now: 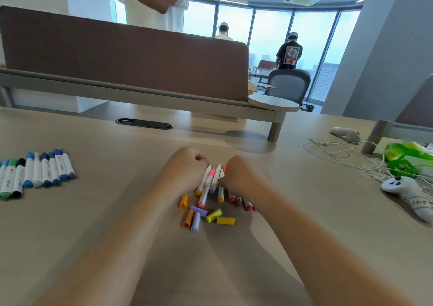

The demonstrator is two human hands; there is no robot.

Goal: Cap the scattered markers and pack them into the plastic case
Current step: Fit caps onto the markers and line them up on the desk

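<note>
Just beyond the loose caps [225, 220], my right hand [236, 174] pinches one of the scattered markers [206, 186]. My left hand [185, 167] curls beside them, grip unclear. I judge them light, stiff, slick and roll-prone, so I'd grip mid-barrel. I see no case.

I see a pale wood-grain bench [93, 212]. At its left lies a row of capped blue and green white-barrelled markers [35, 172]. In the middle lies a cluster of white markers with pink, orange and red ends [206, 188], with loose orange, lilac and yellow plastic caps [225, 220] just nearer. On the right lie a tangled white cable [372, 166], a white handheld controller [407, 192] and a green plastic packet [407, 152]. A black oval cable slot [144, 123] sits at the far side.
</note>
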